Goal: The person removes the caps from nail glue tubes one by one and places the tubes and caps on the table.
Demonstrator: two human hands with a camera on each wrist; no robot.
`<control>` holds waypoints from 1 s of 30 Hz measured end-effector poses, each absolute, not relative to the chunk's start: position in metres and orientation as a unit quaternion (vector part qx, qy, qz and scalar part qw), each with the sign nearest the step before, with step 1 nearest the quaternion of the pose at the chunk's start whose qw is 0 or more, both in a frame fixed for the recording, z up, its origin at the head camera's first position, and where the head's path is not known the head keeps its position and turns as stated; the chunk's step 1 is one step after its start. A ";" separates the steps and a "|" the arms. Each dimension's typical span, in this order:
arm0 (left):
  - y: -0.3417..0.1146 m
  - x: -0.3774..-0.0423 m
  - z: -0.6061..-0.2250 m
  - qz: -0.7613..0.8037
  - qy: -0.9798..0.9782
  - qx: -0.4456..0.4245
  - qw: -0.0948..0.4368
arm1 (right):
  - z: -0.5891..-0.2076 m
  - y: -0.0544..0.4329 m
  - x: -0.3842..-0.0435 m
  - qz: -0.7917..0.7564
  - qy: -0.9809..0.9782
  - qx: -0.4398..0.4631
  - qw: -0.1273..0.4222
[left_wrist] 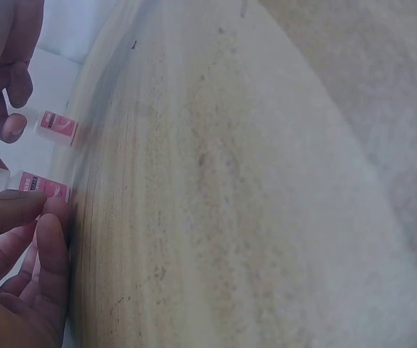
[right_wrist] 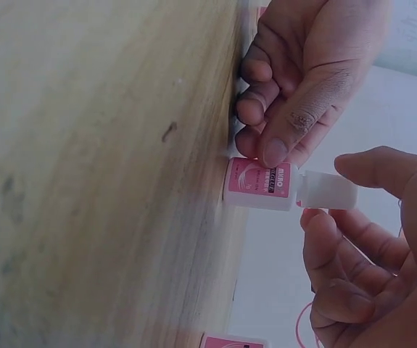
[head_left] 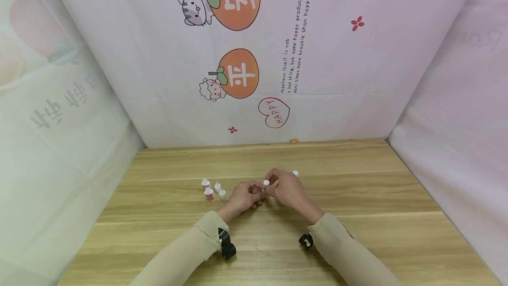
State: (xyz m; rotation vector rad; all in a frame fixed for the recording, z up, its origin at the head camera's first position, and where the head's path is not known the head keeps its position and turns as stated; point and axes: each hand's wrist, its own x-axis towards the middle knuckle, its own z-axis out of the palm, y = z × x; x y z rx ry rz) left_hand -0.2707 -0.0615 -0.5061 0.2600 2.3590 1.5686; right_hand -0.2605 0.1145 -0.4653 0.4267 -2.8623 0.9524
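Observation:
A small white bottle with a pink label (right_wrist: 259, 180) stands upright on the table between both hands. My left hand (head_left: 244, 197) pinches its body low down, with the thumb across the label in the right wrist view. My right hand (head_left: 287, 186) has thumb and fingertips at the white cap (right_wrist: 331, 191), pinching it from both sides. The cap sits at the bottle's neck. From the left wrist, the left hand (left_wrist: 23, 268) appears below the right hand (left_wrist: 9, 65). Just beyond the right hand is a second pink-labelled bottle (left_wrist: 57, 127), mostly hidden in the head view.
Left of the hands stand two pink-labelled bottles (head_left: 209, 194), and beside them two small white pieces (head_left: 222, 194), one with a thin tip. A printed white cloth (head_left: 337, 78) rises behind the wooden table (head_left: 178, 233), with more cloth at both sides.

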 end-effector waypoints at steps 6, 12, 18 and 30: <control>-0.061 -0.271 -0.505 0.542 0.822 0.092 0.147 | -0.465 0.114 -0.261 0.313 -0.939 0.134 0.043; -0.061 -0.270 -0.505 0.539 0.824 0.091 0.147 | -0.464 0.113 -0.261 0.306 -0.942 0.133 0.046; -0.061 -0.270 -0.505 0.537 0.826 0.086 0.148 | -0.464 0.114 -0.260 0.310 -0.940 0.132 0.045; -0.061 -0.270 -0.505 0.538 0.825 0.089 0.145 | -0.466 0.115 -0.261 0.306 -0.943 0.125 0.047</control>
